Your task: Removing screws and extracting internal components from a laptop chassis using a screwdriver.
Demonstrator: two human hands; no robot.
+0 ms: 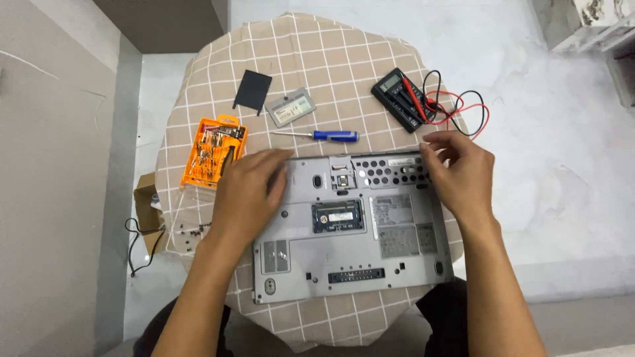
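Before you on the bench [198, 86] lies a grey laptop [350, 228], underside up, its memory bay uncovered. Your left hand [248, 192] rests flat on its far left corner; your right hand [460, 168], fingers loosely curled, touches its far right edge. Beyond lie a screwdriver [321, 135] and multimeter [402, 99].

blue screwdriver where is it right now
In the head view the blue-handled screwdriver lies on the checked tablecloth just beyond the upturned laptop, between the two hands, below the grey cover plate.
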